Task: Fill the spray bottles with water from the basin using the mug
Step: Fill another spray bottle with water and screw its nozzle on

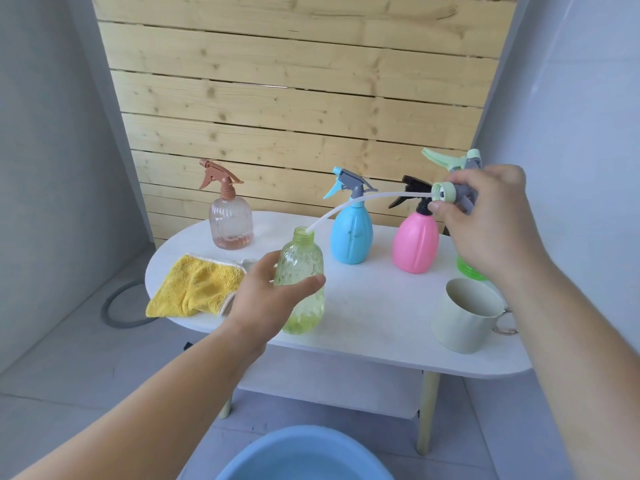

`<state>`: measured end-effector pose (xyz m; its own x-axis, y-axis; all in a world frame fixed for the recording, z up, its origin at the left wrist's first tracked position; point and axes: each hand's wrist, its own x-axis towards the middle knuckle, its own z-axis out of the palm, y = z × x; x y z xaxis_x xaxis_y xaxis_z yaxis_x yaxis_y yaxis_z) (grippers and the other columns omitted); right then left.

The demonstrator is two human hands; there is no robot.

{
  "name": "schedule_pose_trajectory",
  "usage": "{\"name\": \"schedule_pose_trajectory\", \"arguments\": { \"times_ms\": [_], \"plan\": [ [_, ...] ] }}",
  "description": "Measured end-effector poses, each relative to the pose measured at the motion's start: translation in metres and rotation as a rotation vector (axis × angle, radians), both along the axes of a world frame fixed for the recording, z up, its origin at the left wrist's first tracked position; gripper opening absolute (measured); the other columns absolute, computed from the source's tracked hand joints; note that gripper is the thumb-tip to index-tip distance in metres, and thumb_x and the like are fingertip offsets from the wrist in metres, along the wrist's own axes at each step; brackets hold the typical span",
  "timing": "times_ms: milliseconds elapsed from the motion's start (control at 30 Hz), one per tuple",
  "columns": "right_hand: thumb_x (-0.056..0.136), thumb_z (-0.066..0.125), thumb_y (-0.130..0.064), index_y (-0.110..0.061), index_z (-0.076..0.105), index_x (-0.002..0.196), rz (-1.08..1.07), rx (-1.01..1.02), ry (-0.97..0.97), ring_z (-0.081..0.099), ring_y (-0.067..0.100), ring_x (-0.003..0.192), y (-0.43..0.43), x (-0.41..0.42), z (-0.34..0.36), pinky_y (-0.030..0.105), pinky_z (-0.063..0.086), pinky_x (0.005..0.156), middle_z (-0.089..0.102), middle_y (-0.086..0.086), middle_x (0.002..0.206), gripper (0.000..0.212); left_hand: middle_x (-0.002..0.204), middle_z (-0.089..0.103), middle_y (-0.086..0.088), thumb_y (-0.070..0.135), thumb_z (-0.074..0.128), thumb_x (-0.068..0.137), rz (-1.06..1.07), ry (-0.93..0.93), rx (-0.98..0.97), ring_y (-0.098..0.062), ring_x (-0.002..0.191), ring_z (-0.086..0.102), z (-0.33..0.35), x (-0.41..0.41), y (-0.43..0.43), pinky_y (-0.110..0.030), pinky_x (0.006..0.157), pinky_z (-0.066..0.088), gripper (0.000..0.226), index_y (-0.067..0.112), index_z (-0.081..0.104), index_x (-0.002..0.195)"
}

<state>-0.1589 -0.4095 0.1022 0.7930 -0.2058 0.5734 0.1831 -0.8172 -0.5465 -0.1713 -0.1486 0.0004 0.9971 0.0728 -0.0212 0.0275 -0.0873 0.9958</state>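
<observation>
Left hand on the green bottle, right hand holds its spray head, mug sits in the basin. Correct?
No. The mug stands on the table, near its right end, not in the basin; the head view shows it. The rest holds: left hand grips the green bottle, right hand holds the spray head.

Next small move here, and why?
Probably lift the sprayer in the right hand until its tube clears the green bottle: the tip sits in the neck, the left hand holds the bottle, and the mug looks empty.
</observation>
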Motion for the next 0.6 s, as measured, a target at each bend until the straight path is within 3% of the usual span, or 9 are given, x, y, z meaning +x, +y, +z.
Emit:
{"name": "schedule_pose_trajectory", "arguments": {
  "times_ms": [167, 300, 400, 533, 600],
  "plan": [
    [0.086, 0.075, -0.015, -0.021, 0.064, 0.121, 0.029, -0.038, -0.046, 0.061, 0.025, 0.109, 0.008, 0.002, -0.004, 0.042, 0.048, 0.101, 0.034, 0.007, 0.142, 0.037, 0.109, 0.074, 0.009, 0.034, 0.092, 0.076, -0.002, 0.005, 0.028, -0.013, 0.098, 0.074, -0.008, 0.009, -0.011, -0.033, 0.083, 0.06, 0.055, 0.036, 0.066, 0.124],
    [0.082, 0.075, -0.007, -0.022, 0.064, 0.12, 0.167, -0.078, -0.095, 0.058, 0.026, 0.115, 0.029, 0.007, -0.011, 0.044, 0.049, 0.101, 0.04, 0.003, 0.136, 0.042, 0.109, 0.072, 0.01, 0.047, 0.091, 0.063, -0.021, 0.005, 0.054, -0.016, 0.101, 0.073, -0.012, 0.015, -0.025, -0.044, 0.092, 0.061, 0.062, 0.043, 0.066, 0.119],
    [0.082, 0.076, -0.006, -0.023, 0.066, 0.117, 0.28, -0.076, -0.086, 0.059, 0.02, 0.106, 0.046, 0.011, -0.018, 0.037, 0.051, 0.097, 0.046, -0.001, 0.12, 0.041, 0.106, 0.073, 0.011, 0.05, 0.088, 0.059, -0.038, -0.009, 0.056, -0.015, 0.1, 0.073, -0.014, 0.019, -0.034, -0.045, 0.091, 0.062, 0.061, 0.044, 0.067, 0.116],
    [0.084, 0.076, -0.011, -0.022, 0.067, 0.122, 0.41, -0.021, 0.025, 0.054, 0.002, 0.098, 0.065, 0.016, -0.031, 0.013, 0.044, 0.092, 0.051, -0.005, 0.116, 0.04, 0.103, 0.073, 0.012, 0.039, 0.091, 0.075, -0.072, -0.012, 0.055, -0.013, 0.099, 0.073, -0.016, 0.024, -0.039, -0.041, 0.089, 0.062, 0.048, 0.043, 0.068, 0.117],
    [0.087, 0.073, -0.012, -0.022, 0.066, 0.122, 0.445, 0.002, 0.042, 0.054, 0.0, 0.099, 0.07, 0.021, -0.037, 0.014, 0.043, 0.09, 0.052, -0.005, 0.116, 0.038, 0.104, 0.074, 0.012, 0.039, 0.089, 0.077, -0.089, -0.01, 0.061, -0.013, 0.099, 0.074, -0.018, 0.026, -0.038, -0.042, 0.09, 0.062, 0.044, 0.045, 0.067, 0.115]
  ]
}}
